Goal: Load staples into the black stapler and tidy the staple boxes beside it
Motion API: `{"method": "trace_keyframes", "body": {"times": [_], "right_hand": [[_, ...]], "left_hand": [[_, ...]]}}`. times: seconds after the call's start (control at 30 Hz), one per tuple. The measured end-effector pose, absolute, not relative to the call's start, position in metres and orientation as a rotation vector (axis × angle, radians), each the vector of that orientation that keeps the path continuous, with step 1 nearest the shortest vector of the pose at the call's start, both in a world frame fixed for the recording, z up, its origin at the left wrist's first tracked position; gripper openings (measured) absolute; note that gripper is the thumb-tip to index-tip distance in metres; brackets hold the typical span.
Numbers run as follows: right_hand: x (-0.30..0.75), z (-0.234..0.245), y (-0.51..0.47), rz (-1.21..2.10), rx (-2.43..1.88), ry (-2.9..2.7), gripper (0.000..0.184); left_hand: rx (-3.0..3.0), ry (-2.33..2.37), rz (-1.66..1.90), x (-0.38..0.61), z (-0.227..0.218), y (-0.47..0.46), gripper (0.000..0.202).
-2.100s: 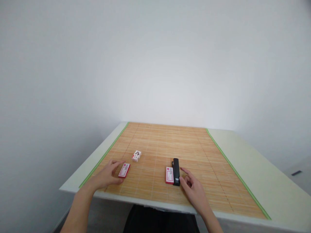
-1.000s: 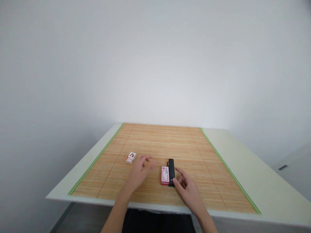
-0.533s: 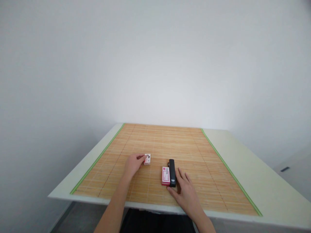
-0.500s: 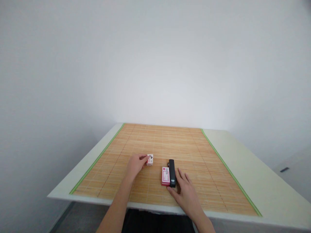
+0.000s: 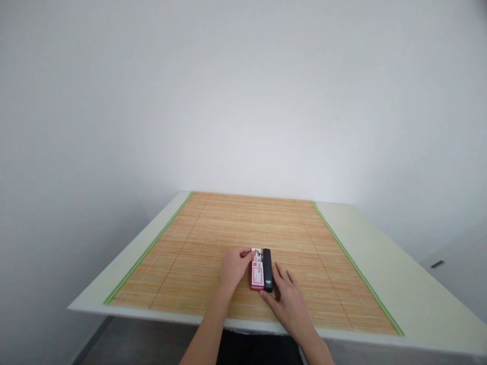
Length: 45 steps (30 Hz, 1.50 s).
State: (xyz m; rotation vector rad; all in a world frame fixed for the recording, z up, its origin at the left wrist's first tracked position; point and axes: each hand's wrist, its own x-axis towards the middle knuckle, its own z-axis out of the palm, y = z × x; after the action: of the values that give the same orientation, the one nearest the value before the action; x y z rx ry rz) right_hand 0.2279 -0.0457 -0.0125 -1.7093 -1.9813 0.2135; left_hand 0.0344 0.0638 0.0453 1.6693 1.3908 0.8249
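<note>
A small white box (image 5: 257,253) with a picture on its top is pinched in the fingertips of my left hand (image 5: 235,268). It lies at the far end of a pink-and-white box (image 5: 257,275), in line with it and close against it. Along the right side of both boxes lies a black stapler (image 5: 268,269), pointing away from me. My right hand (image 5: 289,299) rests on the mat with its fingers apart. Its fingers are at the stapler's right side, and its thumb reaches the near end of the pink-and-white box.
A bamboo mat (image 5: 243,218) with green edging covers the middle of a white table (image 5: 380,258). A plain white wall (image 5: 243,101) rises behind the table. At the far right a dark handle (image 5: 437,264) shows on a pale surface.
My left hand has moved the small white box right and slightly nearer, up to the pink-and-white box and the stapler. My right hand stays beside the stapler.
</note>
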Motion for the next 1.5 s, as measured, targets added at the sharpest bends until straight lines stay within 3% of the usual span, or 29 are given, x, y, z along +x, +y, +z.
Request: {"method": "trace_keyframes", "body": {"times": [0.4, 0.73, 0.87, 1.17, 1.5], "right_hand": [[0.227, -0.009, -0.047, 0.276, -1.611, -1.943, 0.080], [0.244, -0.002, -0.048, 0.346, -1.574, -1.971, 0.072], [0.286, 0.002, -0.055, 0.339, -1.614, -1.971, 0.072], [0.397, 0.004, -0.083, 0.420, -1.783, -1.831, 0.067], [0.400, 0.012, -0.089, 0.459, -1.754, -1.656, 0.064]], "left_hand": [[1.295, 1.265, 1.105, 0.044, 0.014, 0.013, 0.054], [1.296, 1.209, 1.098, 0.087, 0.026, -0.013, 0.058], [1.286, 1.165, 1.072, 0.131, 0.024, -0.018, 0.057], [1.267, 0.942, 0.952, 0.240, 0.013, -0.031, 0.077], [1.239, 0.880, 0.930, 0.244, 0.018, -0.031, 0.078]]}}
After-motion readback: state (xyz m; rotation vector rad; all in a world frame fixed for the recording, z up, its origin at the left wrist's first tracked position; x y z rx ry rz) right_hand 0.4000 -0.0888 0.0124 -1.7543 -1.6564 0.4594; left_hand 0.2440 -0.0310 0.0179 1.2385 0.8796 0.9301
